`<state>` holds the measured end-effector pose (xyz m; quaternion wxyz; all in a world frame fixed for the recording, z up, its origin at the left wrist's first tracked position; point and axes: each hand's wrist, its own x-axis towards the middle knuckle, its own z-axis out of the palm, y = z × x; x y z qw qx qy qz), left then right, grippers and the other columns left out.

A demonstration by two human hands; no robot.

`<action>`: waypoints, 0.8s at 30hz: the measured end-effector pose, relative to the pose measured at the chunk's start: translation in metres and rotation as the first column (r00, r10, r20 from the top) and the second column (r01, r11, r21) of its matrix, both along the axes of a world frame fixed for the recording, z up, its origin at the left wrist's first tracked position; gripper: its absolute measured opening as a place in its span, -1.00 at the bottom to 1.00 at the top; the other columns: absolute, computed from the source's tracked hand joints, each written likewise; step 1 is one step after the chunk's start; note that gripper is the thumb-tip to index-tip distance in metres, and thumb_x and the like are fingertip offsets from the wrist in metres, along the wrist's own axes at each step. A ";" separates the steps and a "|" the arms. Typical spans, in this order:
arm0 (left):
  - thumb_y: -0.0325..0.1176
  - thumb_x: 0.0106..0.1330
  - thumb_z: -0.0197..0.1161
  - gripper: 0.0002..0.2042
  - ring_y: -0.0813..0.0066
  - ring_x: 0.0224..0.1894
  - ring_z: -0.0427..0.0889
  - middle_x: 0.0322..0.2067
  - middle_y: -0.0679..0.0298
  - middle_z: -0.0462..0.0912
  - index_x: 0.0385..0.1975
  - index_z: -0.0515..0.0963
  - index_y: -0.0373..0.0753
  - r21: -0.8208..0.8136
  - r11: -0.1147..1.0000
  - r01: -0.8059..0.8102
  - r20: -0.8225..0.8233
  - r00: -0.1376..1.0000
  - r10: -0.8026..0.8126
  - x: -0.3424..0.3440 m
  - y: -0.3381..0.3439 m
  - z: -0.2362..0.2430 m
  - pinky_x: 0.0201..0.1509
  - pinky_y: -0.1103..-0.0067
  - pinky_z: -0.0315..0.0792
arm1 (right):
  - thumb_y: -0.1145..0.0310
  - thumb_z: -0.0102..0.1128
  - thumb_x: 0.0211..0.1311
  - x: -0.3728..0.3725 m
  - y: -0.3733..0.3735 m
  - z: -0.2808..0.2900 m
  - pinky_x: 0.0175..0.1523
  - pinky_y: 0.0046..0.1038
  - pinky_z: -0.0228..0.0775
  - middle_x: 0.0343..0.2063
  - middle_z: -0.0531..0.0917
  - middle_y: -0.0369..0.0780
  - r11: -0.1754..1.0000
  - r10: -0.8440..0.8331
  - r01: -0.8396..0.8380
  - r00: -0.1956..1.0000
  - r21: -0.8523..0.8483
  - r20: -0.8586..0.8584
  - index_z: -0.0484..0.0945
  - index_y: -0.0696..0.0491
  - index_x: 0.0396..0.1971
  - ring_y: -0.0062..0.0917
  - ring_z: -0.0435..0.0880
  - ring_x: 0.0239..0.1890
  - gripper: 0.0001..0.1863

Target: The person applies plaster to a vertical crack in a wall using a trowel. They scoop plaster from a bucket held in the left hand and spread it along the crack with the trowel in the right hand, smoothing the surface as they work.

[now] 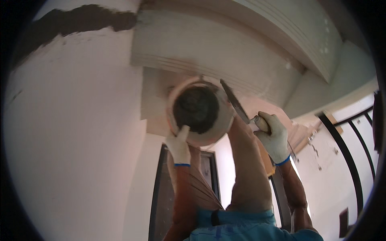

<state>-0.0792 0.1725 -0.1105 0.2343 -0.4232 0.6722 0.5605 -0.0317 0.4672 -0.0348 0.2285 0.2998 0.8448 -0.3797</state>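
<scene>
A round, light-coloured bucket point(209, 139) sits in front of my legs, with dark grey wet mortar point(196, 109) inside. My left hand point(177, 148), in a white work glove with a blue cuff, grips the bucket's near left rim, its thumb over the edge. On the right, my right hand point(274, 138), gloved the same way, is closed around the handle of a trowel point(235, 102). The long, narrow blade is smeared dark and points up and left, beside the bucket's right rim. What the bucket rests on is hidden, and its outline is slightly blurred.
Pale stair steps point(209, 44) with grooved edges rise beyond the bucket. A white wall point(80, 120) runs along the left, with a rough dark mortar band point(80, 19) high on it. Black metal railing point(346, 154) stands at the right. Below is a dark frame point(158, 193).
</scene>
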 end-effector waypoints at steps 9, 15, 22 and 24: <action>-0.43 0.30 0.42 -0.62 0.42 -0.10 0.68 -0.08 0.14 0.75 0.04 0.63 -0.54 -0.003 0.996 0.085 0.072 0.994 -0.085 0.003 -0.002 0.003 0.02 0.50 0.55 | 0.34 0.40 0.12 -0.138 -0.076 -0.095 0.15 -0.12 0.55 0.04 0.70 0.10 0.985 0.072 -0.116 0.950 -0.128 -0.303 0.54 0.05 0.31 0.04 0.70 0.08 -0.33; -0.43 0.30 0.41 -0.61 0.44 -0.11 0.67 -0.11 0.16 0.75 0.06 0.63 -0.54 0.044 0.998 0.037 0.109 0.993 -0.042 0.006 -0.002 0.002 0.01 0.52 0.55 | 0.31 0.38 0.10 -0.210 -0.130 -0.150 0.14 -0.16 0.54 -0.04 0.73 0.09 0.980 0.002 -0.056 0.961 -0.192 -0.275 0.57 0.04 0.29 0.03 0.71 0.06 -0.34; -0.46 0.31 0.38 -0.60 0.41 -0.08 0.68 -0.11 0.14 0.75 0.10 0.61 -0.53 0.000 0.989 0.147 0.124 0.981 -0.146 0.012 -0.009 -0.002 0.05 0.50 0.54 | 0.30 0.35 0.11 -0.225 -0.173 -0.194 0.10 -0.09 0.53 -0.10 0.74 0.09 0.960 -0.098 0.010 0.949 -0.279 -0.301 0.62 0.03 0.20 0.06 0.70 0.02 -0.43; -0.46 0.31 0.38 -0.60 0.40 -0.07 0.68 -0.10 0.13 0.75 0.11 0.60 -0.52 -0.009 0.986 0.168 0.126 0.978 -0.165 0.007 -0.005 0.002 0.06 0.48 0.54 | 0.29 0.34 0.11 -0.226 -0.176 -0.206 0.09 -0.08 0.53 -0.10 0.74 0.09 0.962 -0.110 0.020 0.942 -0.273 -0.317 0.63 0.02 0.18 0.07 0.70 0.02 -0.45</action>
